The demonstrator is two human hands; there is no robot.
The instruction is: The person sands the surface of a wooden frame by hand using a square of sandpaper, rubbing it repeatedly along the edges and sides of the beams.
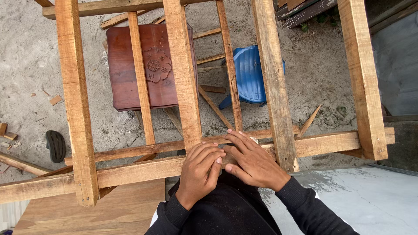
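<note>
I look down through a rough wooden frame of beams. My left hand [200,169] rests on the near horizontal beam [139,170], fingers bent over its top. My right hand [250,159] lies beside it, touching it, with fingers spread flat across the same beam and the thinner rail [130,151] behind. Neither hand visibly holds a tool; anything under the palms is hidden. Both arms wear black sleeves. An upright plank [183,74] rises just beyond my left hand's fingertips.
Far below on sandy ground stand a carved reddish-brown wooden stool [163,65] and a blue plastic chair [250,74]. A black sandal [55,146] and wood scraps lie at the left. A plywood sheet [100,209] and a grey slab [365,196] are near me.
</note>
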